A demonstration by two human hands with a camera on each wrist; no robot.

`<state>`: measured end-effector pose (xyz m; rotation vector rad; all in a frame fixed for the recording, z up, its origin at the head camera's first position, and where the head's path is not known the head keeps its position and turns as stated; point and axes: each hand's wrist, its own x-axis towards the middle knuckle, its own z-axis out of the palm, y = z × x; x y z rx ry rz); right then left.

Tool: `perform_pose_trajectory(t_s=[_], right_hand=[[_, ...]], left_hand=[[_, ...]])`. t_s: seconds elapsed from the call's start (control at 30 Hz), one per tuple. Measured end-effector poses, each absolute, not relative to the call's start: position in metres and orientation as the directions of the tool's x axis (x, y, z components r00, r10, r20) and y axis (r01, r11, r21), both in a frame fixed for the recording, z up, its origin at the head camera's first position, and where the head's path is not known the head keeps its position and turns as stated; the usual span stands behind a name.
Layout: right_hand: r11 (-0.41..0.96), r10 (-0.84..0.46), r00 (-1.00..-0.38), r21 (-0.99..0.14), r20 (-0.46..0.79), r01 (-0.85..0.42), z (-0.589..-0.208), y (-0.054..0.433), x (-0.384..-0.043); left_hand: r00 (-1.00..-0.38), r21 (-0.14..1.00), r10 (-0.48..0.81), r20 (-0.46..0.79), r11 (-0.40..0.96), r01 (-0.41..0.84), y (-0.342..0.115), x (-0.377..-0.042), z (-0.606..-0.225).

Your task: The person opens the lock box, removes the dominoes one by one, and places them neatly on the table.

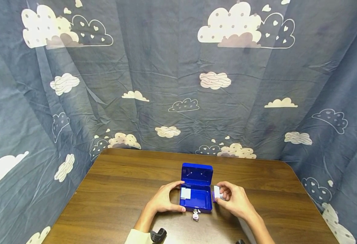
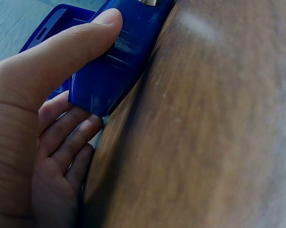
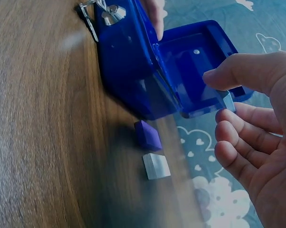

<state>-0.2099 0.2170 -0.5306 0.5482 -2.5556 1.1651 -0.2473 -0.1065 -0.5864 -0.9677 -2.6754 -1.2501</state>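
Note:
A blue metal cash box (image 1: 200, 200) stands on the table with its lid (image 1: 196, 174) raised. Keys (image 1: 195, 215) hang from the lock on its front. Inside, along the left wall, lie white blocks (image 1: 185, 193). My left hand (image 1: 161, 200) grips the box's left side, thumb on the front wall and fingers toward the back. Just right of the box, my right hand (image 1: 234, 200) pinches a small pale block (image 3: 227, 100) between thumb and fingers. Below that hand, a purple block (image 3: 148, 136) and a white block (image 3: 156, 166) lie on the table beside the box.
The brown wooden table (image 1: 120, 179) extends around the box. A dark curtain with printed clouds (image 1: 178, 84) hangs behind it and at both sides. A black band (image 1: 158, 235) is on the left wrist.

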Motion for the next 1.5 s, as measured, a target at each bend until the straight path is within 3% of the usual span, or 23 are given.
perform_pose_trajectory(t_s=[1.5], right_hand=[[0.649,-0.144,-0.915,-0.662,0.377,-0.375,-0.538,0.257,-0.200]], left_hand=[[-0.802,0.677,0.521,0.292,0.480,0.558,-0.107,-0.248,-0.587]])
